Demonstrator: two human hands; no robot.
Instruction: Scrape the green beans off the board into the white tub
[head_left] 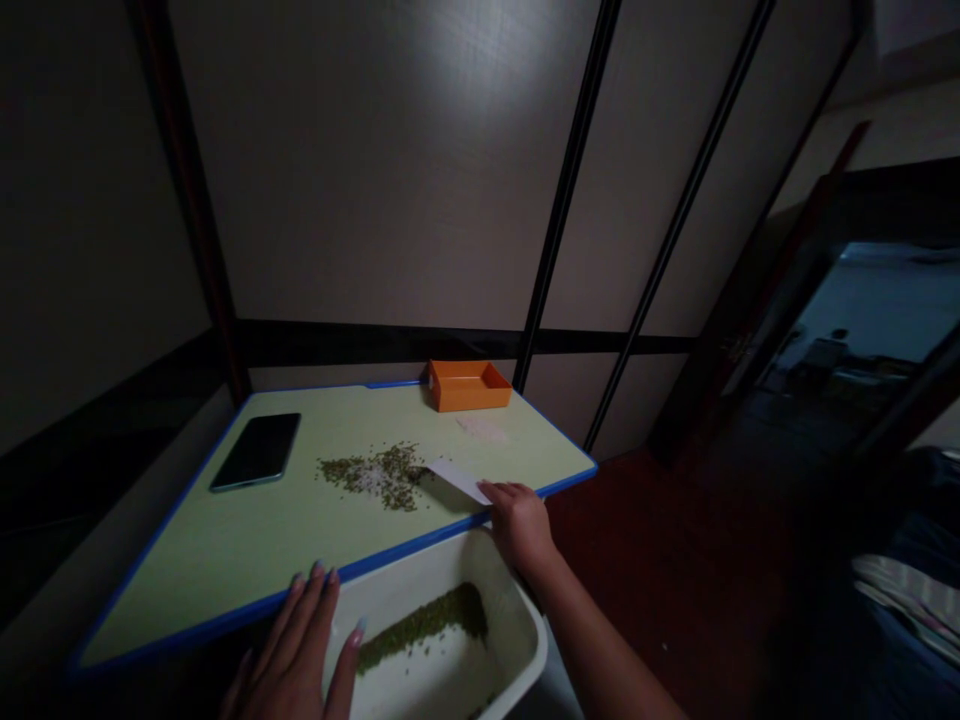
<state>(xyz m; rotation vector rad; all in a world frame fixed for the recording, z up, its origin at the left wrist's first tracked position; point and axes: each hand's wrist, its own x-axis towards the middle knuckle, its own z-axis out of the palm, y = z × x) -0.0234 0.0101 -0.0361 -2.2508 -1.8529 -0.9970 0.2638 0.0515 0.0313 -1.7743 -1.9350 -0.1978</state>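
In my right hand (519,517) is a thin white card (459,480), pinched at its near end. The card's far edge touches the right side of a spread of small green-brown beans (390,475), which has some whitish grains mixed into it. My left hand (300,640) has its fingers stretched out at the left rim of a white plastic tub (525,650), the thumb over the tub's inside. A band of green beans (427,625) lies in that tub, below the table's front edge.
The pale green table (315,540) has a blue edge. An orange open box (471,392) stands at its back right, with a thin patch of whitish grains (481,429) in front. A dark phone (259,450) lies at the left. Tall panels (375,180) rise behind the table.
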